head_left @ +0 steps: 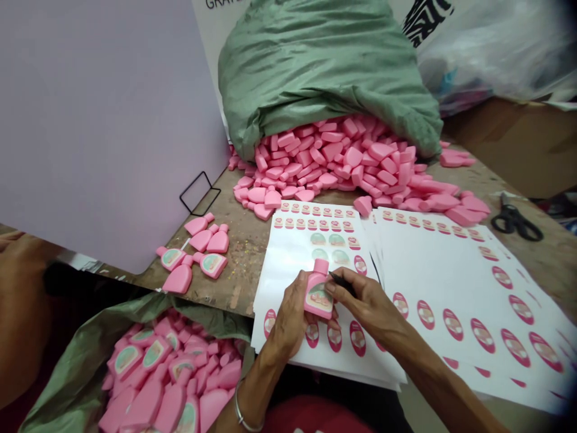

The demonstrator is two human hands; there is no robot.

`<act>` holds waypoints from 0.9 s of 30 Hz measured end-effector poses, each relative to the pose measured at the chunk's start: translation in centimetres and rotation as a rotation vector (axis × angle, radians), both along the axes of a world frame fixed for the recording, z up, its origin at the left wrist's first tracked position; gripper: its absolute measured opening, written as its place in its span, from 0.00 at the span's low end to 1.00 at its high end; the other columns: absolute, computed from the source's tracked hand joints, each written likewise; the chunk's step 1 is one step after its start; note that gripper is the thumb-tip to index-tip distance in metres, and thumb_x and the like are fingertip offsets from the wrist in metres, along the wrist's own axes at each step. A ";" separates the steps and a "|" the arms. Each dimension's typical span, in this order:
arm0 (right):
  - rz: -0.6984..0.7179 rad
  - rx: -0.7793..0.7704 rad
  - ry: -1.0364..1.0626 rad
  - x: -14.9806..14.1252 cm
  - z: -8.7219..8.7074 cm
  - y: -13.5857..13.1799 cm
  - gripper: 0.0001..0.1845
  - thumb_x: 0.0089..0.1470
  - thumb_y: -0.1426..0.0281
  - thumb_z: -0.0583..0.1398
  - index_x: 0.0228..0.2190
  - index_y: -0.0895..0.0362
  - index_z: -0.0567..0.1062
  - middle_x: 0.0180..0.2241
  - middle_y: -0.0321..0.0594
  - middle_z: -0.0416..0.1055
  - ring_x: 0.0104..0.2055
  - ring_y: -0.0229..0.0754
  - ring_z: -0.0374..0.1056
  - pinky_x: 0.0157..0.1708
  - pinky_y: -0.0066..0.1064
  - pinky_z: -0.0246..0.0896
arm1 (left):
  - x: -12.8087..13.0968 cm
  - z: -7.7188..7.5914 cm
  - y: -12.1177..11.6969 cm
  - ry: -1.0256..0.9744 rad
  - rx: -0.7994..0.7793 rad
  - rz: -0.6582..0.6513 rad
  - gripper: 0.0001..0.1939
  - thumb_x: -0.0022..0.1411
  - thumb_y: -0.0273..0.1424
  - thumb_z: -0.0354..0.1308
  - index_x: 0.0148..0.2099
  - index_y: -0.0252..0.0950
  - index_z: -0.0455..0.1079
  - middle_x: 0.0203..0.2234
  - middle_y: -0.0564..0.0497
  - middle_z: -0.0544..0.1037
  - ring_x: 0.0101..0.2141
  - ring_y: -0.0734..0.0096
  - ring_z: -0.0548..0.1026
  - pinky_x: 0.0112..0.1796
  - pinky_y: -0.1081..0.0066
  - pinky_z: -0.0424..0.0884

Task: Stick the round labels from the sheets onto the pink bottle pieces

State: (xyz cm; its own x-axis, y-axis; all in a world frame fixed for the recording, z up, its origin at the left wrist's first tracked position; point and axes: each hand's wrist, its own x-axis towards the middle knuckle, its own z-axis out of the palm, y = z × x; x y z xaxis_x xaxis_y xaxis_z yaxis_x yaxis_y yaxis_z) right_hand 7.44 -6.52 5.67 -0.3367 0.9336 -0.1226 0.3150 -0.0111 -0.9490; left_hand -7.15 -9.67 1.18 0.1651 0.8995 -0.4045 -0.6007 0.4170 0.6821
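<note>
My left hand [291, 316] is closed around a small pink toy bottle [320, 304], held upright with its cap at the top. An oval label with a green upper part sits on the bottle's front. In my right hand [367, 300] is a slim black pointed tool [343, 284], pinched between thumb and fingers; its exact kind is unclear. The right thumb touches or nearly touches the label's right edge. Beneath both hands lies a sheet of printed stickers [288, 264], with pink ovals along the bottom and green ones near the middle.
Pink bottles [333, 159] spill from a green sack [324, 66] at the back. Several more [217, 241], some labelled, lie on the left. A lower sack [67, 385] holds bottles. Right are more sticker sheets [419, 258] and black scissors [514, 221]. A bent wire stand [201, 193] stands beside the panel.
</note>
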 end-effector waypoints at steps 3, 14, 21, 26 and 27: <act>0.021 -0.240 0.243 0.0 0.3 0.3 0.17 0.54 0.54 0.56 0.29 0.56 0.69 0.23 0.34 0.68 0.26 0.38 0.66 0.31 0.32 0.64 | 0.3 1.4 0.4 0.037 0.123 -0.095 0.29 0.63 0.49 0.44 0.48 0.28 0.70 0.23 0.43 0.78 0.21 0.66 0.76 0.14 0.77 0.62; -0.112 -0.016 0.060 0.1 -0.3 0.2 0.18 0.49 0.53 0.61 0.31 0.56 0.71 0.28 0.37 0.66 0.31 0.38 0.62 0.31 0.29 0.63 | 0.0 1.5 0.5 -0.070 -0.014 -0.057 0.30 0.62 0.52 0.44 0.50 0.29 0.66 0.23 0.46 0.76 0.20 0.68 0.75 0.17 0.76 0.68; -0.050 -0.025 0.010 0.0 -0.3 0.0 0.14 0.50 0.57 0.61 0.28 0.55 0.70 0.25 0.33 0.65 0.26 0.35 0.59 0.27 0.27 0.59 | 0.0 1.6 0.7 -0.102 -0.006 -0.062 0.28 0.64 0.50 0.40 0.45 0.31 0.67 0.24 0.47 0.75 0.22 0.68 0.75 0.20 0.71 0.73; -0.039 -0.046 -0.006 0.1 -0.2 0.1 0.15 0.50 0.56 0.61 0.27 0.56 0.70 0.23 0.32 0.64 0.24 0.34 0.59 0.24 0.27 0.58 | 0.1 1.6 0.6 -0.105 0.010 -0.080 0.29 0.64 0.51 0.40 0.46 0.31 0.68 0.23 0.47 0.75 0.23 0.68 0.76 0.22 0.72 0.74; -0.033 -0.046 -0.004 0.1 -0.3 0.1 0.15 0.50 0.57 0.61 0.27 0.56 0.70 0.23 0.32 0.64 0.24 0.34 0.59 0.24 0.27 0.58 | 0.1 1.7 0.7 -0.102 0.012 -0.082 0.30 0.64 0.51 0.39 0.47 0.31 0.68 0.23 0.47 0.75 0.23 0.68 0.76 0.22 0.72 0.74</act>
